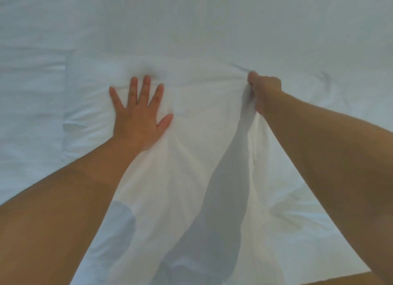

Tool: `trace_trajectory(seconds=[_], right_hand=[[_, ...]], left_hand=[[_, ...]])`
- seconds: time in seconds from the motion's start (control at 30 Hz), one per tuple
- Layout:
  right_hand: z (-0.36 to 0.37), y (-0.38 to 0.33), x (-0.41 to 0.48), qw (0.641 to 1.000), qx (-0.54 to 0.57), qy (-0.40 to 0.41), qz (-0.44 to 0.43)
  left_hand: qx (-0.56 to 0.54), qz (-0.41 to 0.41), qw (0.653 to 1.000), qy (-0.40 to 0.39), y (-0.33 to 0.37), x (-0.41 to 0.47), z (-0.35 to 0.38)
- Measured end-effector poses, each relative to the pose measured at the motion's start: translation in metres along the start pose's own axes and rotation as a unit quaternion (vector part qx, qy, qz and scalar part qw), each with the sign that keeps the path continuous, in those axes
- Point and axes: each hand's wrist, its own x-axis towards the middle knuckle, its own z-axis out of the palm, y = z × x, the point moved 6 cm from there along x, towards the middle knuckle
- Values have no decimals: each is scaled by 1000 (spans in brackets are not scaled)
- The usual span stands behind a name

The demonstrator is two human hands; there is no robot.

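As I read this feed from my remote desk, nearest at 6 o'clock is the loose white pillowcase point(191, 168). It is wrinkled and runs from the bottom edge up to centre between two bare forearms. The left forearm point(63, 210) enters from 8 o'clock, the right forearm point(329, 157) from 4 o'clock.

Farther up, the left hand point(138, 112) sits left of centre, about 10 o'clock. It is released and flat, fingers spread, palm pressing down on the cloth over the pillow point(89, 89). The cloth dents around the fingertips.

The right hand point(264, 91), about 2 o'clock, is clenched on a bunched fold of the pillowcase at its far right edge, with creases fanning from the grip. I see mostly the back of the hand; the fingers are largely hidden.

The pillow lies crosswise and bulges out at 9 o'clock of the left hand. I cannot tell whether it is fully inside the case.

Beyond, toward 12 o'clock, is the white bed sheet point(212, 19), mostly smooth, with a few creases toward 3 o'clock.
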Motion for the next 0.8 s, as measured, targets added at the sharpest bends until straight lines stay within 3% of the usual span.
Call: trace_trajectory(seconds=[0.1,0.23,0.37,0.47,0.67,0.73,0.8], right_hand=[[16,22,-10,990,59,-113,54],[-11,43,-48,973,87,-201,67],[-45,105,-120,920,15,-365,139],[-74,134,-130,938,-29,-327,111],[-87,159,-137,980,-58,-181,64],[-85,174,-159,973,-72,-193,105],[-89,198,-185,950,-83,-262,151]], left_hand=[[-1,-17,1000,-20,-4,-3,6],[-25,-27,999,-27,-7,-13,3],[-104,13,994,4,31,-64,5],[-112,55,992,-4,58,-103,17],[-121,-19,992,-20,86,-116,10],[-140,10,990,-8,110,-135,3],[-148,38,988,-5,138,-167,2]])
